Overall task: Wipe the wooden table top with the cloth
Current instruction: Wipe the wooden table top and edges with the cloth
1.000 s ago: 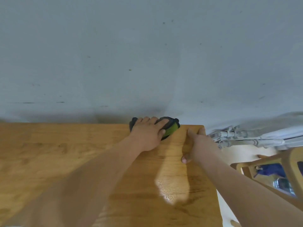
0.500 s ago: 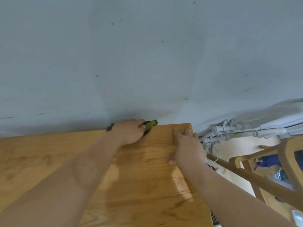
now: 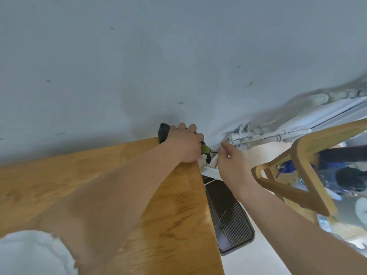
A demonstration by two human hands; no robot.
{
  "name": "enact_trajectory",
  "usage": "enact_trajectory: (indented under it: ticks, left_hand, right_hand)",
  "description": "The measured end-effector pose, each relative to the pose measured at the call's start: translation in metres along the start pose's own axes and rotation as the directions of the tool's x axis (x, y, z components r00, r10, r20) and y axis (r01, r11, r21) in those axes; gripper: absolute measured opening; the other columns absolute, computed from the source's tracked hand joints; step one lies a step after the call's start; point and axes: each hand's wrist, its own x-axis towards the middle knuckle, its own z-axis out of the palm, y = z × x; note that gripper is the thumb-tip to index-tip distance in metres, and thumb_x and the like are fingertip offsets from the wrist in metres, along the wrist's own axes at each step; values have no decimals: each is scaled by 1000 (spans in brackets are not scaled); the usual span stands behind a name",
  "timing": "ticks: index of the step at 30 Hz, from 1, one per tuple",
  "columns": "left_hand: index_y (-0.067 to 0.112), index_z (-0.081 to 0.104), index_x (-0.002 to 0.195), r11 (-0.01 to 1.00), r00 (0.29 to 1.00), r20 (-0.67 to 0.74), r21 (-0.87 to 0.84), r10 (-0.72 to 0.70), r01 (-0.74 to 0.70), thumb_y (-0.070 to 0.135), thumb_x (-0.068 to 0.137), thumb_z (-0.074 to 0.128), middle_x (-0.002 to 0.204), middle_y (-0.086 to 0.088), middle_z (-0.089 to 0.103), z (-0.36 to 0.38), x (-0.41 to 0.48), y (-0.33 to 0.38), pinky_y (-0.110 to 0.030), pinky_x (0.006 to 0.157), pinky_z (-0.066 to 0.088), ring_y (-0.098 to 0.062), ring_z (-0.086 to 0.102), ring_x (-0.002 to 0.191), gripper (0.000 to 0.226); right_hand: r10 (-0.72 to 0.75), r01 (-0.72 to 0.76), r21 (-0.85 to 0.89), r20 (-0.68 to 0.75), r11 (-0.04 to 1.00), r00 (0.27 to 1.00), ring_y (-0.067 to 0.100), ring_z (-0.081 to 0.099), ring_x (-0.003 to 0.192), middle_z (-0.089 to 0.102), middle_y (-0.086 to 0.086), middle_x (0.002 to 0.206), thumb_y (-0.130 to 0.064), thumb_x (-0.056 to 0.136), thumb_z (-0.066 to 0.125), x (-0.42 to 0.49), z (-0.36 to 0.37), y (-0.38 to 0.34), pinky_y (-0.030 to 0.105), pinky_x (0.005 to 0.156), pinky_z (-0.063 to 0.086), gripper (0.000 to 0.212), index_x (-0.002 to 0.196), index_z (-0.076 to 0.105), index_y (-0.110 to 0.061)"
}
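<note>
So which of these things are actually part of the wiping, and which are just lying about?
In the job: dark and green cloth, left hand gripping it, wooden table top.
Lying about: pale wooden chair, white pipes, dark ribbed floor mat.

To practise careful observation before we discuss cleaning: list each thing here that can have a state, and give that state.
table top, bearing the cloth at its far right corner.
cloth, bunched, partly over the edge.
left hand, gripping the cloth.
right hand, in the air beside the table top's right edge; grip unclear.
chair, standing to the right of the table top.
</note>
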Motion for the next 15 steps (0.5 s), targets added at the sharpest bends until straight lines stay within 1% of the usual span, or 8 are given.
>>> enact_trajectory:
  ticks: [3, 4, 5, 6, 7, 9, 12, 15]
  left_hand:
    - [28, 55, 136, 978, 975, -81, 38, 206, -203, 38, 103, 34, 144, -1, 50, 3, -28, 9, -57, 120, 18, -29, 33, 140, 41]
    - [29, 58, 134, 959, 954, -97, 15, 283, -283, 39, 103, 36, 140, 1, 54, 8, -41, 14, -55, 123, 12, -26, 33, 141, 40]
    - [30, 60, 133, 936, 932, -107, -27, 346, -350, 39, 102, 37, 139, 4, 56, 13, -53, 20, -53, 124, 7, -23, 33, 143, 39]
    - [32, 61, 133, 912, 912, -113, -77, 394, -404, 39, 102, 40, 140, 7, 56, 18, -66, 25, -52, 125, 4, -20, 30, 145, 38]
    - [33, 62, 134, 886, 894, -124, -131, 430, -445, 39, 102, 42, 144, 9, 53, 23, -77, 26, -50, 126, 1, -17, 25, 149, 38]
    - [35, 61, 137, 847, 880, -191, -243, 436, -472, 39, 102, 47, 155, 12, 44, 29, -94, 19, -48, 127, -1, -13, 12, 155, 38]
    - [33, 51, 146, 917, 936, -320, -312, 147, -250, 42, 100, 50, 166, 5, 29, 31, -114, -15, -45, 127, 15, -20, 13, 156, 46]
    - [23, 22, 159, 960, 979, -64, -214, -196, 178, 64, 87, 61, 171, -7, 11, 30, -124, -48, -47, 120, 27, -29, 8, 157, 92]
  right_hand:
    - [11, -13, 37, 53, 999, 999, 3, 59, 118, 64, -6, 134, -35, 107, 40, -4, -10, 0, 23, 90, 37, 34, 128, 64, -24]
    - [25, -33, 89, 82, 995, 996, -4, 64, 104, 71, -8, 120, -37, 107, 42, -5, -9, -1, 23, 89, 53, 32, 110, 70, -23]
    - [55, -77, 173, 130, 982, 990, -7, 67, 93, 75, -10, 106, -37, 106, 44, -5, -8, -2, 29, 95, 48, 33, 100, 72, -22]
    - [84, -135, 258, 199, 957, 976, -8, 69, 84, 77, -11, 93, -38, 107, 45, -5, -6, -4, 21, 64, 60, 36, 92, 77, -29]
    - [103, -190, 321, 270, 928, 957, -5, 72, 83, 78, -11, 90, -39, 107, 45, -6, -2, -4, 13, 56, 50, 39, 88, 79, -35]
    - [116, -254, 335, 380, 907, 918, 5, 74, 96, 79, -10, 100, -43, 107, 45, -8, 10, -7, 22, 71, 60, 37, 94, 79, -41]
    - [129, -184, 126, 354, 975, 926, 16, 63, 120, 67, -5, 132, -54, 103, 45, -13, 29, -14, 39, 100, 54, 42, 137, 59, -34]
    - [84, -27, -195, 289, 980, 954, 34, 44, 138, 42, 10, 155, -54, 102, 46, -15, 49, -22, 52, 115, 38, 76, 160, 18, -15]
